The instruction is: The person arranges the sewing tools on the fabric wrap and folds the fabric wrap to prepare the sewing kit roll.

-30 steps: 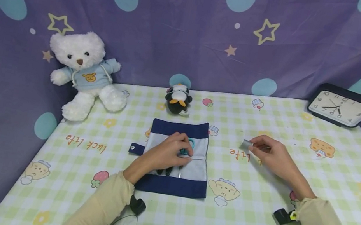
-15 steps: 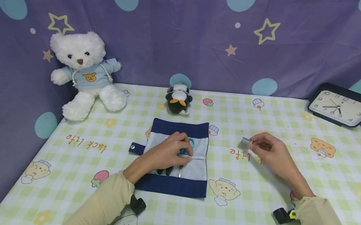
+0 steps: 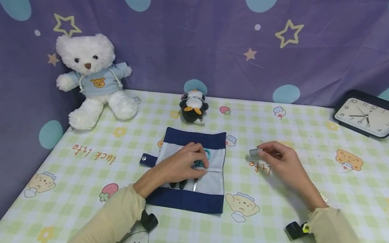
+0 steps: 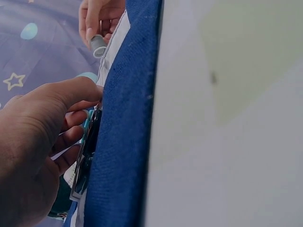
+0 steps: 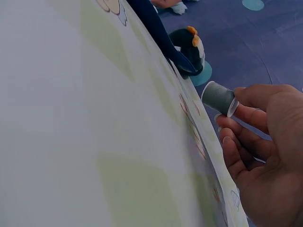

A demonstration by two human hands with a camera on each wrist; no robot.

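A spool of grey-green thread (image 5: 218, 99) is pinched by its rim end between the thumb and fingers of my right hand (image 3: 281, 163), just above the cloth, right of the pouch. An unrolled navy and pale grey fabric pouch (image 3: 186, 200) lies flat in the middle. My left hand (image 3: 184, 162) lies over it, thumb and fingertips pinching at the pocket edge. Teal-handled scissors (image 3: 207, 153) show beside those fingers, and dark tool tips (image 3: 182, 184) show below the hand. The left palm hides much of the pocket.
A penguin plush (image 3: 194, 106) lies behind the pouch. A white teddy bear (image 3: 95, 80) sits at the back left, and a black-framed clock (image 3: 370, 114) stands at the back right. A snap strap (image 3: 148, 159) sticks out left of the pouch.
My right hand has carried the thread spool a little to the left, nearer the pouch. The left hand stays in place on the pouch.
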